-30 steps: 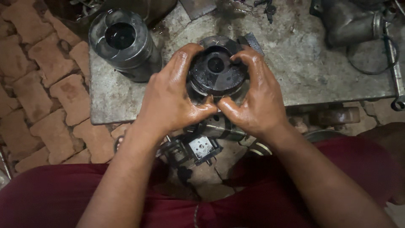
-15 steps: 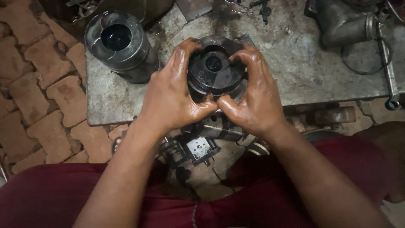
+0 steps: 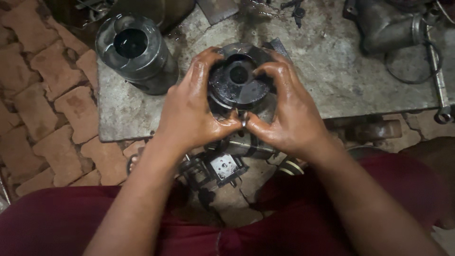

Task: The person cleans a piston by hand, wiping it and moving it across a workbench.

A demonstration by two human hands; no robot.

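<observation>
Both oily hands, left hand [image 3: 192, 111] and right hand [image 3: 289, 114], wrap the dark piston [image 3: 239, 83] at the metal slab's [image 3: 332, 80] near edge, thumbs pinching its ring. Ring looks partly seated, not done.

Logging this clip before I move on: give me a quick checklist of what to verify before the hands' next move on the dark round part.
1. Left hand on the dark round part: ok, wrapped around its left side.
2. Right hand on it: ok, wrapped around its right side.
3. Part supported: ok, stands on the metal slab.
4. Grip dryness: not ok, both hands look oily.
5. Second piston: ok, apart at left.
6. Thumbs' contact point: cannot tell, too small.
</observation>
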